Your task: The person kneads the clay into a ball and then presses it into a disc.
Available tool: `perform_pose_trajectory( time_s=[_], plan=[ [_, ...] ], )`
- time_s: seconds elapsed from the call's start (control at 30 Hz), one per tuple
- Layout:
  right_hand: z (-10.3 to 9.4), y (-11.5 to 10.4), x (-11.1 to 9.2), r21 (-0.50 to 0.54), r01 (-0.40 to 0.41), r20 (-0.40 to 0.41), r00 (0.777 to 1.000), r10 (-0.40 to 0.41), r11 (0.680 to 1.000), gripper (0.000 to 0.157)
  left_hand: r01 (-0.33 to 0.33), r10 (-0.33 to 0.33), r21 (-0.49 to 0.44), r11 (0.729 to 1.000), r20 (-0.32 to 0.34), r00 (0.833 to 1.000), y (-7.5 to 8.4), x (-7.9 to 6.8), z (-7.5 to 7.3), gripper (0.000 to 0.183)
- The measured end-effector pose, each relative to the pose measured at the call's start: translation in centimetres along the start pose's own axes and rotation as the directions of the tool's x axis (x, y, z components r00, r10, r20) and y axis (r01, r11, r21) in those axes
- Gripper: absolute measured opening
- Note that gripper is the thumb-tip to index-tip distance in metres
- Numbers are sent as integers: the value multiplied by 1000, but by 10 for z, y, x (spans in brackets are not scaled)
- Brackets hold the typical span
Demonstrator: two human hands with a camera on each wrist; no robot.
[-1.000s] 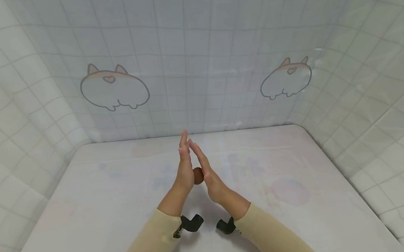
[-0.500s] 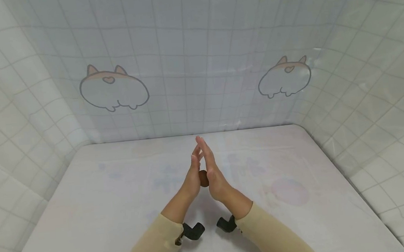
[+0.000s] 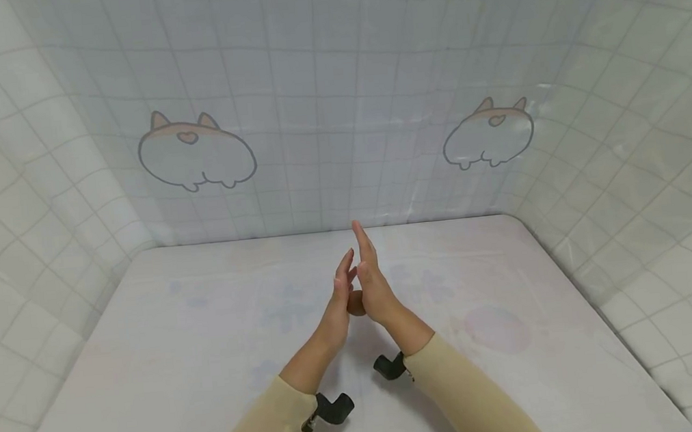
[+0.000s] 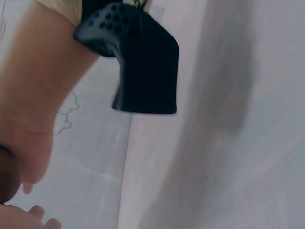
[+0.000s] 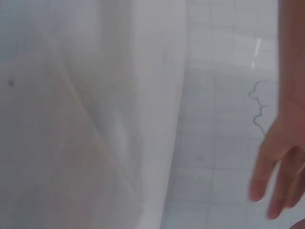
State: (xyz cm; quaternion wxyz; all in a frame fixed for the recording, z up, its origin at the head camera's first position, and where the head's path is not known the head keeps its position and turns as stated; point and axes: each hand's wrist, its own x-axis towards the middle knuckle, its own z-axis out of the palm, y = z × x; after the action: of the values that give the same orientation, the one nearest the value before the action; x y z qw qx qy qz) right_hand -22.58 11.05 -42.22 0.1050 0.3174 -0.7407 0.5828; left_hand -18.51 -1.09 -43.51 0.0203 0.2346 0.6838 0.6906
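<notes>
In the head view a small brown ball (image 3: 356, 303) is sandwiched between two facing palms above the table. My left hand (image 3: 334, 313) touches it from the left, and my right hand (image 3: 378, 294) from the right. Both sets of fingers are extended and point away from me; the right fingertips reach farther forward than the left ones. Part of the ball's surface is hidden by the palms. The left wrist view catches the dark brown ball (image 4: 7, 175) at its left edge, against the left palm.
A pale cloth with faint prints covers the table (image 3: 168, 369). Behind it hangs a white grid-patterned curtain (image 3: 338, 120) with cartoon animal drawings, continuing along both sides. Black wrist devices, the left one (image 3: 335, 409) and the right one (image 3: 389, 367), stick out from beige sleeves (image 3: 466, 391).
The palms have slid against each other: my right hand has gone forward, my left hand back. The ball between them has shifted slightly to the right.
</notes>
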Motion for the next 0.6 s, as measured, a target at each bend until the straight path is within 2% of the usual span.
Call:
perform_pose_trajectory(
  time_s=[0.17,0.4,0.47,0.6],
  plan=[
    [0,10,0,49,-80,39,996,78,996,92,-104,104,-1,995,-20,994,6,0,-1,90],
    [6,14,-4,89,-220,110,972,210,971,99,-168,169,29,985,-63,984,14,4,-6,88],
    [9,12,-5,78,-234,122,967,224,969,100,-192,195,51,980,-76,978,16,5,-8,87],
    [14,10,-8,82,-202,136,972,190,976,97,-227,239,121,966,-97,966,18,11,-12,89]
  ],
)
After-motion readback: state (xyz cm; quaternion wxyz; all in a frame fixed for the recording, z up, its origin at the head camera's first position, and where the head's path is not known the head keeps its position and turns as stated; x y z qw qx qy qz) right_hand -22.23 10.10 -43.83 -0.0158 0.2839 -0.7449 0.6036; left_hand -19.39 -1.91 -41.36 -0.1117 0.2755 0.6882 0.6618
